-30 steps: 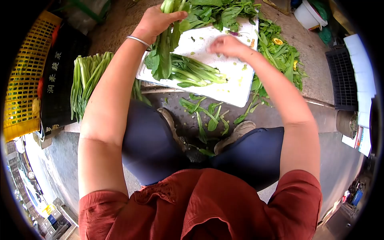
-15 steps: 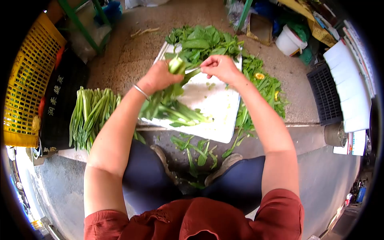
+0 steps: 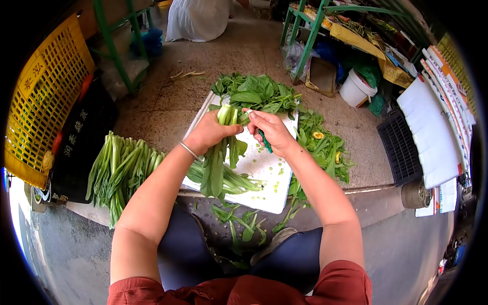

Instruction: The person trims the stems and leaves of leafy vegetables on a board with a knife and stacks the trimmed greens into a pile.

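Observation:
My left hand (image 3: 207, 133) is closed around a bunch of leafy greens (image 3: 215, 170), pale cut stem ends up and leaves hanging down. Close beside those stem ends is my right hand (image 3: 269, 131), its fingers curled round a small green-handled knife (image 3: 265, 141); the blade is mostly hidden. Under both hands lies a white board (image 3: 277, 195), scattered with small green slices. More stalks (image 3: 231, 182) rest across its near left part, and a heap of loose leaves (image 3: 259, 91) covers its far end.
Bundled greens (image 3: 122, 170) lie to the left, near a black crate (image 3: 76, 147) and a yellow crate (image 3: 40, 101). Trimmed leaves (image 3: 320, 147) pile up right of the board. A white bucket (image 3: 356, 89), black basket (image 3: 399, 134) and green-framed rack (image 3: 310, 43) stand farther right.
The view has tilted up, showing more floor and a white bag at the back. My right hand has turned, and the green handle now shows. The left hand still holds the greens.

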Demonstrator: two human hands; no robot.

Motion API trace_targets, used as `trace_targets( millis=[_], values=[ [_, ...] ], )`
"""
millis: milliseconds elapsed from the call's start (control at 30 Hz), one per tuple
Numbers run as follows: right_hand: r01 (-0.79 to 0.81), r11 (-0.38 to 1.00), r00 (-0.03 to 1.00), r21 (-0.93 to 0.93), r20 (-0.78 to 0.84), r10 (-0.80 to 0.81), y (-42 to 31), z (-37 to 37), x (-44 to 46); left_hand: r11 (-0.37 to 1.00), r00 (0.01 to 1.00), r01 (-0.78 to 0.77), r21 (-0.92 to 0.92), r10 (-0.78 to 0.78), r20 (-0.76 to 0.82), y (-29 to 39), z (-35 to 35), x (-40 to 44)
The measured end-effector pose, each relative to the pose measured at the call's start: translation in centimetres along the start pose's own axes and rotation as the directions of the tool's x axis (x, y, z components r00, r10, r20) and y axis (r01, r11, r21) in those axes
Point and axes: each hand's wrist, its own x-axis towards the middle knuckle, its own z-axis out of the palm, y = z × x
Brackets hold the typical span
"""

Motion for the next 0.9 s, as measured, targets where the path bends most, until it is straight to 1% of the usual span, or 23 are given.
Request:
trace_targets(
  millis=[33,100,167,233,333,367,400,433,467,500,567,633,700,733,767,833,867,900],
  values=[
    [0.001,1.0,1.0,0.0,0.001,-0.001,0.0,0.1,-0.1,0.999,1.0,-0.012,-0.033,0.013,0.015,-0.1,0.0,0.0],
    [-0.005,1.0,0.999,-0.013,-0.039,0.004,-0.1,0.2,-0.1,0.999,1.0,0.006,-0.035,-0.005,0.028,-0.1,-0.1,-0.1],
    [-0.007,0.999,0.999,-0.041,-0.033,0.005,-0.1,0.2,0.0,0.999,0.999,0.021,-0.036,-0.02,0.039,0.2,-0.3,-0.2],
    [-0.011,0.998,1.0,-0.067,-0.029,0.009,0.1,0.0,0.1,0.985,0.995,0.046,-0.165,-0.031,0.095,0.6,-0.4,-0.6],
    [-0.04,0.998,0.998,-0.053,-0.052,0.037,1.5,-1.2,0.5,0.98,0.99,0.076,-0.184,-0.051,0.135,0.8,-0.8,-0.8],
    [-0.093,0.992,0.992,-0.084,-0.095,0.085,3.1,-2.2,0.8,0.98,0.99,0.074,-0.183,-0.049,0.135,0.7,-1.0,-0.7],
    [-0.146,0.983,0.982,-0.113,-0.14,0.129,4.3,-2.9,1.0,0.969,0.995,0.062,-0.24,-0.041,0.094,0.5,-1.2,-0.6],
    [-0.141,0.983,0.982,-0.114,-0.141,0.125,4.9,-3.1,0.9,0.955,0.998,0.047,-0.294,-0.033,0.053,0.4,-1.4,-0.4],
    [-0.28,0.867,0.96,-0.411,-0.131,0.248,5.7,-3.1,0.5,0.955,0.998,0.044,-0.293,-0.03,0.053,0.4,-1.6,-0.4],
    [-0.373,0.647,0.918,-0.665,-0.161,0.363,6.6,-3.1,-0.1,0.953,0.999,0.038,-0.301,-0.038,0.006,0.3,-1.8,-0.4],
    [-0.281,0.472,0.877,-0.836,-0.024,0.48,9.9,-3.6,-1.5,0.949,0.995,0.025,-0.314,-0.054,-0.086,0.3,-2.2,-0.4],
    [-0.206,0.243,0.727,-0.948,0.018,0.686,10.4,-2.2,-2.7,0.959,0.992,0.016,-0.284,-0.05,-0.114,0.2,-2.6,-0.2],
    [0.005,0.208,0.849,-0.978,0.114,0.515,12.7,-2.3,-3.9,0.972,0.969,-0.041,-0.23,-0.017,-0.246,-0.2,-3.0,0.0],
    [-0.062,0.216,0.85,-0.974,0.062,0.524,13.1,-2.5,-4.0,0.969,0.959,-0.023,-0.247,-0.049,-0.28,-0.3,-3.1,0.2],
    [-0.061,0.214,0.848,-0.975,0.062,0.526,13.5,-2.8,-4.0,0.968,0.958,-0.023,-0.25,-0.05,-0.282,-0.4,-3.2,0.3],
    [-0.047,0.294,0.877,-0.955,0.102,0.47,13.4,-3.2,-4.1,0.973,0.939,-0.093,-0.211,0.015,-0.344,-0.6,-3.2,0.4],
    [-0.047,0.293,0.877,-0.955,0.101,0.47,13.2,-3.7,-4.0,0.973,0.939,-0.093,-0.211,0.016,-0.343,-0.6,-3.0,0.3],
    [-0.159,0.378,0.863,-0.912,0.057,0.501,12.2,-4.0,-3.6,0.983,0.931,-0.136,-0.123,0.084,-0.356,-0.4,-2.7,0.1]
  ],
)
